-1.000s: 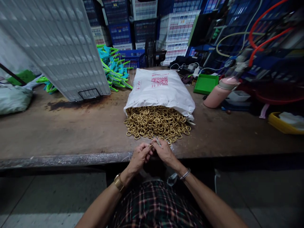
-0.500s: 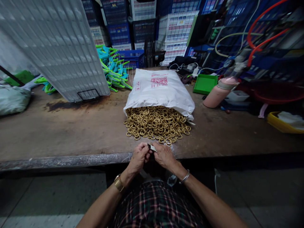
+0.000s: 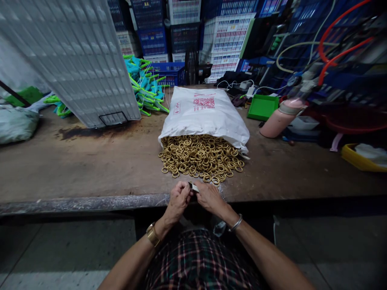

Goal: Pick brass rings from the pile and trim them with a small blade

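Observation:
Close together at the table's front edge, my two hands meet over a small black-and-white piece, whose kind is too small to make out. My left hand is closed, its thumb and fingers pinching at the dark end. Fingers of my right hand are closed about the pale end. Just beyond them lies a heap of brass-coloured rings. The rings spill from the open mouth of a white sack with red print, which lies on its side.
A tall pale ribbed panel stands on the wooden table at left, beside turquoise and lime-green items. At right are a green tray, a pink bottle and a yellow tray. Stacked crates line the back.
The view has shifted slightly, so the scene sits a little further right. Both hands keep their hold on the small piece, with hardly any visible movement.

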Tool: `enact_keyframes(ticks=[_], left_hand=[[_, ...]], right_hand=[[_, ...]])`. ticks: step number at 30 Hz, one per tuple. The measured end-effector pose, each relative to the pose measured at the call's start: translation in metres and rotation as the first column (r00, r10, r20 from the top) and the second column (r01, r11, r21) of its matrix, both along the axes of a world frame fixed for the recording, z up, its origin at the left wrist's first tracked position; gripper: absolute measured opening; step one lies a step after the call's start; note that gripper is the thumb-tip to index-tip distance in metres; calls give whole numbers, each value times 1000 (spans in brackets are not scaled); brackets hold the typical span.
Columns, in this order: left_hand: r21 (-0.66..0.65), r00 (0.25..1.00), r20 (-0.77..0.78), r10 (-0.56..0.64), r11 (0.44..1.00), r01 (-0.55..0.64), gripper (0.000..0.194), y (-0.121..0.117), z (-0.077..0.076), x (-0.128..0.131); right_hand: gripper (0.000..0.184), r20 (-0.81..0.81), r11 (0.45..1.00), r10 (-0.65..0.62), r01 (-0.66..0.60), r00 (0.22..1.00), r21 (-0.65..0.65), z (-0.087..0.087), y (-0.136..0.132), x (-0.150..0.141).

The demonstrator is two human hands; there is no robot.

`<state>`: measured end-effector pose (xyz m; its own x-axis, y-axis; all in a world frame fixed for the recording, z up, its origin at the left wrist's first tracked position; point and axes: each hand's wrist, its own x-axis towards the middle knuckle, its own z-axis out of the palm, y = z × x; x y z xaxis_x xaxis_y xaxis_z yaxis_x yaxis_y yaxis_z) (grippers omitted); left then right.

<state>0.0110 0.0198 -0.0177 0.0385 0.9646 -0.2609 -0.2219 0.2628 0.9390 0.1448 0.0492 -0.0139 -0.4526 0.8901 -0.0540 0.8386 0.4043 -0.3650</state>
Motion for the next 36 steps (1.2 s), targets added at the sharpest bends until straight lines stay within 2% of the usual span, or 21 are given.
enact_keyframes(ticks=[6,11,13,15,18,20,23,25,26,28,32,36], left_hand=[[-27,998,63,12,1000,-11,37,-5,2,-2],[-36,990,139,-14,999,19,37,-15,21,-5],[-26,975,221,-19,999,25,34,-16,30,-7],[-37,948,319,2,999,11,32,-15,35,-9],[-68,914,406,14,998,15,28,-11,34,-12],[-81,898,440,15,996,23,26,-9,29,-13],[-113,885,462,54,994,-1,29,-8,22,-13],[-141,893,441,86,990,-25,31,-9,19,-12],[-151,899,427,94,988,-32,31,-9,18,-13],[-175,910,402,102,984,-33,32,-9,16,-13],[-237,910,390,138,971,-45,33,-10,14,-16],[-255,912,381,154,965,-57,33,-11,13,-17]], right_hand=[[23,55,1000,-10,10,998,-7,6,-1,-7],[23,35,997,-83,83,996,-6,8,6,-10],[20,-13,995,-98,98,995,-18,7,12,-10],[16,-152,992,-122,115,981,-51,4,17,-11],[21,-449,962,-215,110,867,-249,2,18,-17],[27,-578,915,-275,24,768,-404,2,15,-21],[31,-661,839,-355,-87,661,-537,4,7,-26],[31,-689,809,-377,-143,618,-571,6,3,-27],[30,-702,808,-368,-163,610,-566,7,2,-28],[25,-714,841,-336,-144,614,-521,6,3,-28],[19,-703,942,-274,34,657,-335,2,5,-25],[19,-674,989,-106,9,731,-146,1,4,-22]])
